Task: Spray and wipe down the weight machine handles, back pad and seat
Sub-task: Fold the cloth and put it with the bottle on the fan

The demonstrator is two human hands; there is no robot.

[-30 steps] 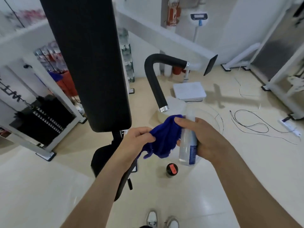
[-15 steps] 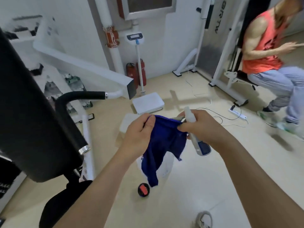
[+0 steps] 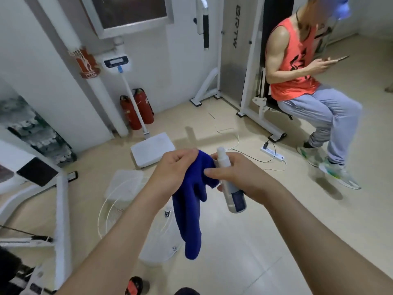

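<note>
My left hand (image 3: 173,172) pinches the top of a blue cloth (image 3: 190,211), which hangs down long between my arms. My right hand (image 3: 240,175) grips a clear spray bottle (image 3: 228,182) with a white nozzle and dark blue label, tilted with the nozzle up; its thumb also touches the cloth. The weight machine shows only at the left edge: a white frame bar (image 3: 61,220) and a dark corner at bottom left (image 3: 8,267). Its back pad, seat and handles are out of view.
A person in an orange top (image 3: 297,67) sits on another machine at right. A white floor scale (image 3: 152,152), two red fire extinguishers (image 3: 138,111), a white fan lying on the floor (image 3: 127,188), a power strip with cables (image 3: 272,154) and a small black-and-red cap (image 3: 134,285) surround me.
The view has swung right, away from the black back pad and curved handle, which have left the frame. The cloth has unfolded and hangs longer from my left hand.
</note>
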